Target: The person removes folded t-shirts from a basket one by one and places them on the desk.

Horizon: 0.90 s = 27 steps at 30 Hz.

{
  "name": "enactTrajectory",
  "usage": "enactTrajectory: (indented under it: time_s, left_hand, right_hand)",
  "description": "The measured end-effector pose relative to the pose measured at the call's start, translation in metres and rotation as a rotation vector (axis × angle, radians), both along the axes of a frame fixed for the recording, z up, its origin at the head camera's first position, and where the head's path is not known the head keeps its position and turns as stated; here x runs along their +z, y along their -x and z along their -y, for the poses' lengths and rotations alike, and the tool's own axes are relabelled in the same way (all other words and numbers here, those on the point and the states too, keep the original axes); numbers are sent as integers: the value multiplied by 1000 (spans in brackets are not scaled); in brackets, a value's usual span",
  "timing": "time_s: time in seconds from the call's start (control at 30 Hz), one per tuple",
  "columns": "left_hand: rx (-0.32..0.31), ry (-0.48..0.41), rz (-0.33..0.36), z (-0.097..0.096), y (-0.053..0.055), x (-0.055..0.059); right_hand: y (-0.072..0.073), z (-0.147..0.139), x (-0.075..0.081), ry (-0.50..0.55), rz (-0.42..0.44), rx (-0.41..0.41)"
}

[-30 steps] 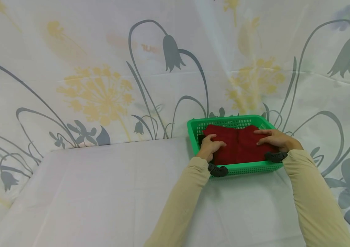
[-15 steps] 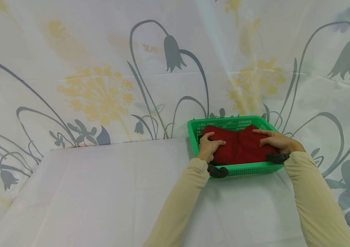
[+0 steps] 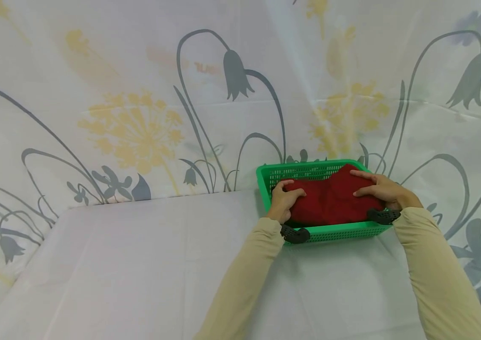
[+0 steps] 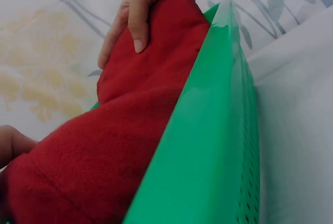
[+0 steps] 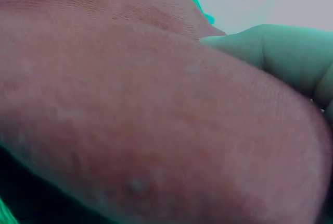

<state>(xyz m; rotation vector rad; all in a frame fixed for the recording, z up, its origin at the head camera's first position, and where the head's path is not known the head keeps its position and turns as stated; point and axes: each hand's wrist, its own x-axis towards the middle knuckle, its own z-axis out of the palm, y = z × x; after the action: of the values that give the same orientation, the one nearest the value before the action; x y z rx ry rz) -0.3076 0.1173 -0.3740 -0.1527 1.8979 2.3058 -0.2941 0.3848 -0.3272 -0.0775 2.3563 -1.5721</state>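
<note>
A folded red cloth point(image 3: 329, 203) lies bunched in a green plastic basket point(image 3: 346, 230) in the head view. My left hand point(image 3: 282, 203) grips its left end, thumb on top and the other fingers partly hidden at the side. On the right end, my right hand point(image 3: 386, 191) holds the cloth between thumb and fingers. The left wrist view shows the cloth point(image 4: 130, 114) rising above the basket's rim point(image 4: 192, 130), a seam across it, with the right hand point(image 4: 140, 10) at its far end. Cloth point(image 5: 156, 125) fills most of the right wrist view, beside a thumb point(image 5: 260, 52).
The basket stands on a white-covered table point(image 3: 138, 259), near its back edge and right of the middle. Behind hangs a flower-patterned curtain point(image 3: 138, 71). Black straps point(image 3: 294, 234) on both wrists sit close to the basket's front rim.
The red cloth has bulged upward, its right end rising toward the basket's back rim. My left hand has shifted slightly left, my right hand slightly right. The basket stays in place.
</note>
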Motion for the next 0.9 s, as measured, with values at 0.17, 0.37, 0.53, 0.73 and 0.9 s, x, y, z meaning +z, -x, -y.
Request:
enactTrajectory:
  time_s: [0.17, 0.37, 0.53, 0.73, 0.9]
  left_hand:
    - [-44, -35, 33, 2, 0, 1]
    - [-83, -61, 25, 3, 0, 5]
    - [-96, -52, -27, 3, -1, 10]
    - [-126, -6, -99, 5, -3, 14]
    - [-137, 4, -140, 9, -2, 17]
  right_hand:
    - [-1, 2, 3, -2, -18, -15]
    - [-3, 3, 7, -37, -61, -9]
    - [-5, 4, 9, -31, -59, -14]
    - [-6, 5, 11, -37, -56, -18]
    - [-7, 6, 15, -57, -75, -19]
